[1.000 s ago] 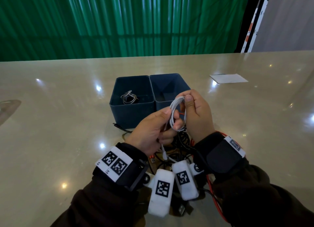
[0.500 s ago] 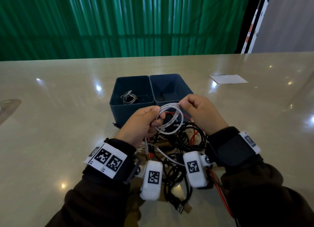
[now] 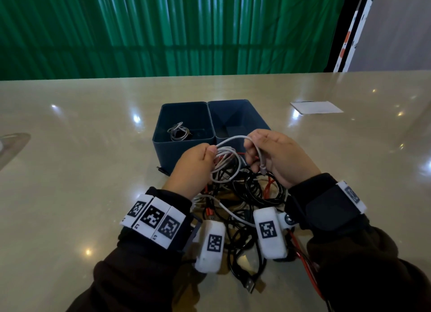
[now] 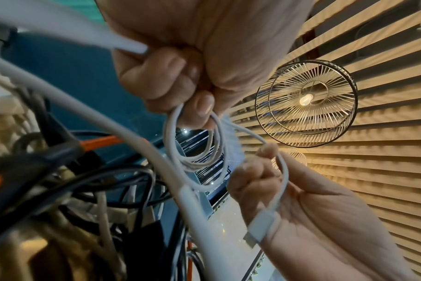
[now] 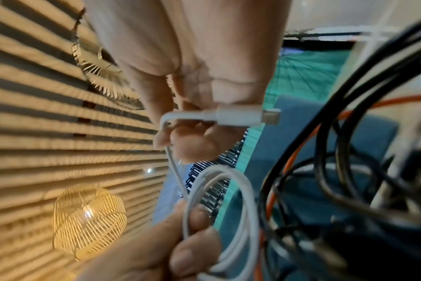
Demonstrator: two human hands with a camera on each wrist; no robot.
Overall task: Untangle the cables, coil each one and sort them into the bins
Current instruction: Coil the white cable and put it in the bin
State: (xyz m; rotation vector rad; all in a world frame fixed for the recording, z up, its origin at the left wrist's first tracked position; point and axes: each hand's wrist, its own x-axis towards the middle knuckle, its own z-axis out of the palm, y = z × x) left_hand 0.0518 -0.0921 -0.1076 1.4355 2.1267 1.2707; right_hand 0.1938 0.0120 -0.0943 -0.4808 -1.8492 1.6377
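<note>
Both hands work above a glossy beige counter [image 3: 81, 160] backed by a green curtain [image 3: 163, 27]. The left hand [image 3: 193, 169] grips the white cable [image 3: 229, 156] coil; the right hand [image 3: 277, 157] pinches its plug end. Blue bins [image 3: 184, 146] sit at 12 o'clock beyond the cable tangle [image 3: 242, 209].

No legible txt, only coded tags [image 3: 154, 216]
</note>
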